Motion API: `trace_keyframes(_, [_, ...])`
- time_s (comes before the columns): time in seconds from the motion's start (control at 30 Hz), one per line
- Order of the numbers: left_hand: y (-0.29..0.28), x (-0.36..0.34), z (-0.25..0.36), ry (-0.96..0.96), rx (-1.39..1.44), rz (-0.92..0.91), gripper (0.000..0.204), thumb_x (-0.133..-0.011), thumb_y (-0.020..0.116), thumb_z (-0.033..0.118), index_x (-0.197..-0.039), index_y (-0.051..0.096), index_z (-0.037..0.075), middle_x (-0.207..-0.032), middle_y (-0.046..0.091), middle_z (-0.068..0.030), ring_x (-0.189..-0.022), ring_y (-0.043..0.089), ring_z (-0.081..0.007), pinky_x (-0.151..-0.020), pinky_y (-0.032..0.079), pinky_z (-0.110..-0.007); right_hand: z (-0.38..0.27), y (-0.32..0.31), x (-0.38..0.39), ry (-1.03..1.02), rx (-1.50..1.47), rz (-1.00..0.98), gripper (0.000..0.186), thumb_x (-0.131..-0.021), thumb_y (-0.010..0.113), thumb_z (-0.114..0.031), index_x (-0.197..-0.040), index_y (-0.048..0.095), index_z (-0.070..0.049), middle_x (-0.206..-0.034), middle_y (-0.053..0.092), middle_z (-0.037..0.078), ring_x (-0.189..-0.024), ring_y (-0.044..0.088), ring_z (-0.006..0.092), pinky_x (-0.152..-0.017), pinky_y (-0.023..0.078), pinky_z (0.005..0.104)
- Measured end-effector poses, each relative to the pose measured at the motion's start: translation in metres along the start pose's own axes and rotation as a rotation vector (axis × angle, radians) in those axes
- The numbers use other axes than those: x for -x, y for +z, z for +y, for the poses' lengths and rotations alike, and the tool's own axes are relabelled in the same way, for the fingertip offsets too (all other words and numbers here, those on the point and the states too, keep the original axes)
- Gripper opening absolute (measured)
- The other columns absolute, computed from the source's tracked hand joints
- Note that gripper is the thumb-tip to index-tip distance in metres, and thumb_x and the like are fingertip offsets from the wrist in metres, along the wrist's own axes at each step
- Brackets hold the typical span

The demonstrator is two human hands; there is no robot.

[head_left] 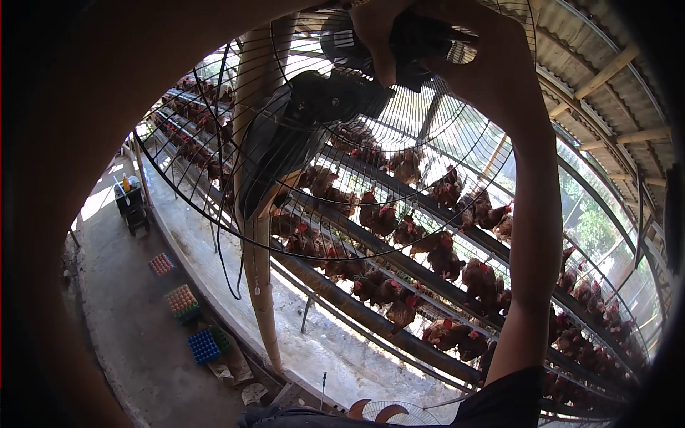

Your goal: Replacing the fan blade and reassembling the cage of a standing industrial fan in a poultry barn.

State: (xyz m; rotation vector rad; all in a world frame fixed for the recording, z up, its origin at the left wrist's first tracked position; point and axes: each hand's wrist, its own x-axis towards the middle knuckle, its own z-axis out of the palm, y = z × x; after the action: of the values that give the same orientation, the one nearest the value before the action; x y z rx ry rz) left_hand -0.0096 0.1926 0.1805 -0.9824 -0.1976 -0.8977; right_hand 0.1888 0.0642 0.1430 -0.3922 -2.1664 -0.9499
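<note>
Overhead, a fan's round wire grille (335, 253) hangs beside a pale wooden post (261, 307). Behind the wires is the fan's black, glossy body (275, 146), against the post. My right hand (481, 60) reaches up from the lower right, its thumb and fingers curved round a black fan part (414, 46). From the upper left comes my left hand (374, 32), with its fingers closed on the same black part. Shadow and the top edge of the picture hide some of the fingers.
Long tiered cages with brown hens (378, 214) stretch behind the fan. On the concrete walkway below stand stacked egg trays (183, 303), blue trays (203, 345) and a dark cart (131, 205). A second wire grille (410, 412) and a thin upright rod (323, 389) show at the bottom.
</note>
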Motion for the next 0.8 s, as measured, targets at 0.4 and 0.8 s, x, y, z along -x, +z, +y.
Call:
trace_keyframes(0.4, [-0.001, 0.001, 0.006, 0.003, 0.095, -0.24, 0.15, -0.03, 0.056, 0.111, -0.161, 0.03, 0.042, -0.17, 0.018, -0.0168, -0.154, 0.009, -0.052, -0.118, 0.004, -0.08, -0.03, -0.008, -0.011, 0.369, 0.108, -0.128, 0.036, -0.076, 0.082, -0.016, -0.108, 0.077, 0.0, -0.088, 0.078, 0.019, -0.078, 0.077, 0.0279, -0.08, 0.062, 0.0368])
trace_keyframes(0.8, [-0.009, -0.01, -0.008, 0.023, 0.168, -0.494, 0.152, -0.029, 0.052, 0.112, -0.161, 0.029, 0.042, -0.171, 0.017, -0.0167, -0.154, 0.007, -0.0531, -0.117, 0.003, -0.081, -0.015, -0.01, -0.005, 0.093, 0.233, -0.068, 0.033, -0.076, 0.08, -0.014, -0.105, 0.076, 0.002, -0.089, 0.076, 0.021, -0.083, 0.075, 0.0342, -0.082, 0.059, 0.0422])
